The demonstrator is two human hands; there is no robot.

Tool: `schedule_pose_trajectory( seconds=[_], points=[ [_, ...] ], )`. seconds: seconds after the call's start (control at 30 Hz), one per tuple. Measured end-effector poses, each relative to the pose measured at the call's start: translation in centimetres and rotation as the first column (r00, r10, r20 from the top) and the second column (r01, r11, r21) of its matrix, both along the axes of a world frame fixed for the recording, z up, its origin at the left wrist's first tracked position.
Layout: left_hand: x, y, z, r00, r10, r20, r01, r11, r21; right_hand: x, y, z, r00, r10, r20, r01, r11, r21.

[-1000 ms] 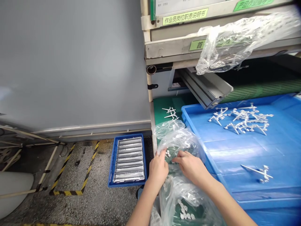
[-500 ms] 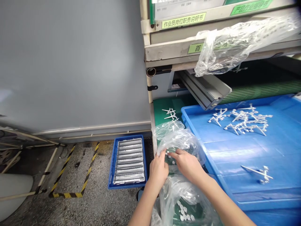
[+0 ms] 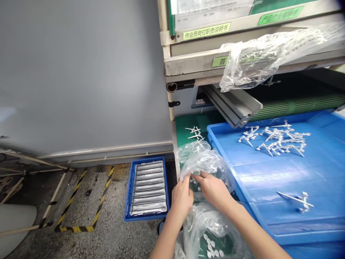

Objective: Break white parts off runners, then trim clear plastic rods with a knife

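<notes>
In the head view, the left hand (image 3: 182, 201) is closed on the edge of a clear plastic bag (image 3: 202, 162), seemingly pinching the film between thumb and fingers. The right hand (image 3: 214, 190) sits just beside it, its fingers curled over the bag's mouth. The view is poor here, so it is hard to tell whether it grips the film or the small white plastic parts (image 3: 194, 181) just under it, inside the bag. Below the grip, more of the bag holds round white pieces (image 3: 210, 244). To the right lies a large blue tray (image 3: 269, 172) with white plastic runners (image 3: 280, 140) on it. To the left sits a small blue tray (image 3: 131, 190) of silver strips (image 3: 149, 187). Ahead, a green mat (image 3: 188, 120) carries a few more white runners (image 3: 194, 133).
</notes>
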State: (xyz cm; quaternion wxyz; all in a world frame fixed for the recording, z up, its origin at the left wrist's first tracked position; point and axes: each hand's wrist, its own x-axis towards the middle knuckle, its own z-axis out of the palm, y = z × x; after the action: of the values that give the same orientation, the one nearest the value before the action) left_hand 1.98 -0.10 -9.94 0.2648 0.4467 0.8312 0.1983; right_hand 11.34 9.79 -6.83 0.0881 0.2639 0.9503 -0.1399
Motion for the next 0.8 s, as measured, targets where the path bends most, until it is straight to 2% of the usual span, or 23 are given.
schedule_pose_trajectory(
  seconds=[0.23,0.37,0.6,0.8],
  points=[
    [-0.1,0.2,0.1,1.000,-0.013,-0.028,0.013,1.000,-0.018,-0.5,0.1,-0.3,0.998,-0.048,0.028,0.048,0.999,0.016],
    [-0.6,0.8,0.6,0.997,0.000,-0.075,-0.003,0.999,-0.039,-0.6,0.2,-0.2,0.997,-0.057,0.060,0.056,0.998,0.014],
    [-2.1,3.0,3.0,0.988,-0.011,-0.156,-0.005,0.995,-0.100,-0.6,1.4,0.2,0.966,-0.233,0.109,0.228,0.972,0.059],
    [-2.8,4.2,5.5,0.978,-0.073,-0.194,0.048,0.990,-0.135,-0.4,4.3,2.1,0.944,-0.329,-0.032,0.330,0.943,0.051]
  ],
)
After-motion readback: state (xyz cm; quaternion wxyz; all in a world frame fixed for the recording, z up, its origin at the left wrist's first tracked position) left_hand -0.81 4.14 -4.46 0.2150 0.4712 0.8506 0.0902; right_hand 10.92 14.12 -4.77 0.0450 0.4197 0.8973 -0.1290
